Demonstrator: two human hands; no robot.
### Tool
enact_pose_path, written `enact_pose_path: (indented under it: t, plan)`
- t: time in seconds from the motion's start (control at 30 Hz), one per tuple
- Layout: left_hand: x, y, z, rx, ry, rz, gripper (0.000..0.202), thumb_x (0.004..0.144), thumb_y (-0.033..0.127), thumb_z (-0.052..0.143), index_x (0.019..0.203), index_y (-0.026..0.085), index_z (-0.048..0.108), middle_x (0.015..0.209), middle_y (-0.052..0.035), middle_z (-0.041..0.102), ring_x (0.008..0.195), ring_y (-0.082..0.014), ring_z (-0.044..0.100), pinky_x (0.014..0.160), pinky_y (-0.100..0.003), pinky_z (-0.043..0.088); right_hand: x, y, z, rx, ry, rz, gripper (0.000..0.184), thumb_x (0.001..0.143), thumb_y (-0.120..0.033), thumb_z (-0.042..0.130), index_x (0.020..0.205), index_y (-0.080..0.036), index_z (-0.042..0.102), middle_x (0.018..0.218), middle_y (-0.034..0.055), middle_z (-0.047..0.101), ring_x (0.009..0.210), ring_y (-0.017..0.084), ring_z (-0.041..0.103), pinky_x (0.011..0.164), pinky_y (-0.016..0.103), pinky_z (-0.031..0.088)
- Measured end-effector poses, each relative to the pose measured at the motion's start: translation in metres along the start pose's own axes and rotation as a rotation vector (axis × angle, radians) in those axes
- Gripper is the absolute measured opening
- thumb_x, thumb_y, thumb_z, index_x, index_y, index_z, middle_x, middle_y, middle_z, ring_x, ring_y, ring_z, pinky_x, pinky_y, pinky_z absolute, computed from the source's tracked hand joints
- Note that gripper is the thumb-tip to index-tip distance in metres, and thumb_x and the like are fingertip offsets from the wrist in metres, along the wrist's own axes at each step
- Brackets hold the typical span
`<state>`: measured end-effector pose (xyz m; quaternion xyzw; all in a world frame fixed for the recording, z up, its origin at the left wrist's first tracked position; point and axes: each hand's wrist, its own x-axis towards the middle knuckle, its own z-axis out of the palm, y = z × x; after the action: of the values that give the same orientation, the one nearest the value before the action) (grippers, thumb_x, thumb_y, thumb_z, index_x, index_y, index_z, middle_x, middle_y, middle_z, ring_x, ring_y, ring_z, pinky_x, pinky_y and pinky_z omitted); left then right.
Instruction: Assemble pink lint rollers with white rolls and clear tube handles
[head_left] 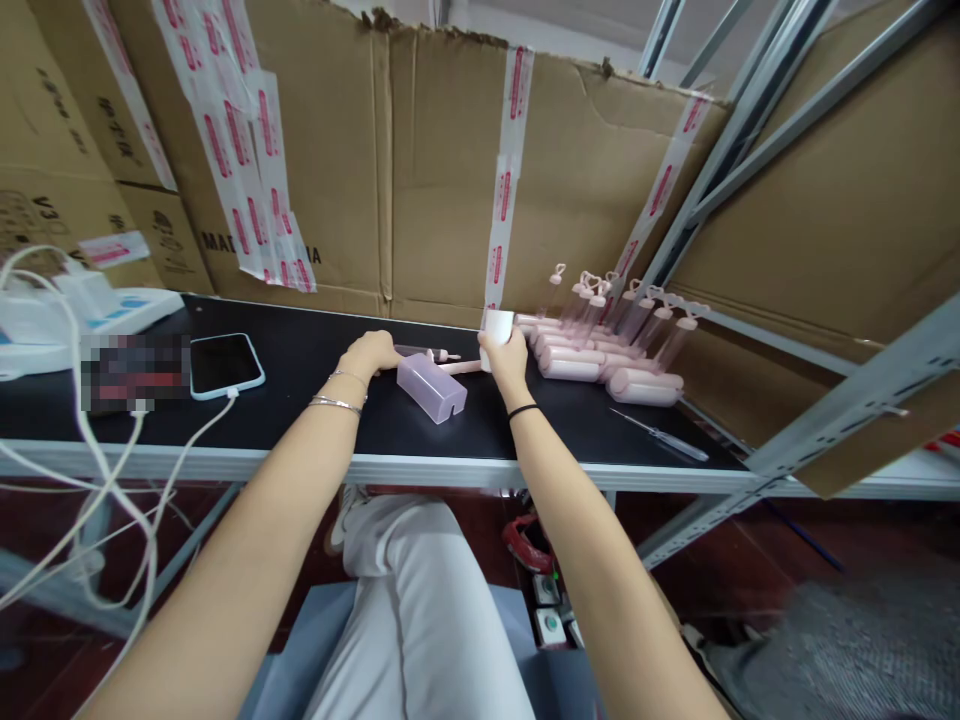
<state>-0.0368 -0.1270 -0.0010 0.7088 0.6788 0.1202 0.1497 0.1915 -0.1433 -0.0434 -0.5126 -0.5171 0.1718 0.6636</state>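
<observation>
My left hand point(369, 355) rests on the black table point(300, 420), fingers curled around the end of a clear tube with a pink tip point(431, 353). My right hand point(506, 358) is closed on a small white cylindrical cap point(498, 326), held upright just right of that tube. A translucent pink plastic holder block point(431, 388) lies on the table between my wrists, close to the left hand. A thin pink stick point(459, 368) lies behind the block.
Several pink capsule-shaped cases and clear tubes with pink caps point(611, 335) are piled at the right against a cardboard wall point(420, 170). A thin screwdriver point(660, 436) lies at front right. A phone point(223, 364) on a white cable sits at left. Metal shelf struts point(847, 400) cross the right.
</observation>
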Motion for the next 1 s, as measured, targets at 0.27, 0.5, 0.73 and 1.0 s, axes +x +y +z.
enact_pose_path:
  t: [0.27,0.5,0.73,1.0]
  plan:
    - [0.007,0.011,0.003,-0.809,0.357,0.325,0.045,0.086,0.052,0.043,0.085,0.014,0.067,0.077,-0.0049,0.063,0.060,-0.0110,0.055,0.051,-0.021,0.046,-0.024,-0.031,0.003,-0.489,-0.258,-0.496,0.052,0.075,-0.039,0.066,0.124,-0.022,0.057,0.101,0.0062,0.055,0.092,0.022,0.059,0.083,0.034,0.049]
    - [-0.003,0.039,0.028,-0.718,0.206,0.586,0.051,0.092,0.049,0.040,0.121,0.013,0.062,0.108,-0.0113,0.050,0.082,-0.0161,0.057,0.059,-0.025,0.050,-0.030,-0.034,0.002,-0.648,-0.346,-0.510,0.051,0.077,-0.039,0.064,0.124,-0.022,0.056,0.105,0.0073,0.055,0.092,0.023,0.060,0.077,0.033,0.050]
    - [-0.004,0.033,0.032,-0.390,0.274,0.750,0.077,0.090,0.066,0.015,0.137,0.014,0.046,0.126,-0.0153,0.044,0.112,-0.0235,0.049,0.096,-0.037,0.045,-0.034,-0.044,-0.004,-0.760,-0.422,-0.538,0.062,0.084,-0.036,0.054,0.142,-0.024,0.038,0.116,0.0094,0.056,0.097,0.025,0.061,0.076,0.033,0.050]
    - [-0.010,0.033,0.024,-0.229,0.463,0.654,0.081,0.091,0.064,0.009,0.144,0.009,0.037,0.134,-0.0200,0.048,0.126,-0.0299,0.043,0.106,-0.043,0.035,-0.032,-0.040,-0.001,-0.580,-0.419,-0.534,0.057,0.083,-0.031,0.052,0.139,-0.026,0.040,0.119,0.0098,0.057,0.103,0.027,0.060,0.084,0.039,0.051]
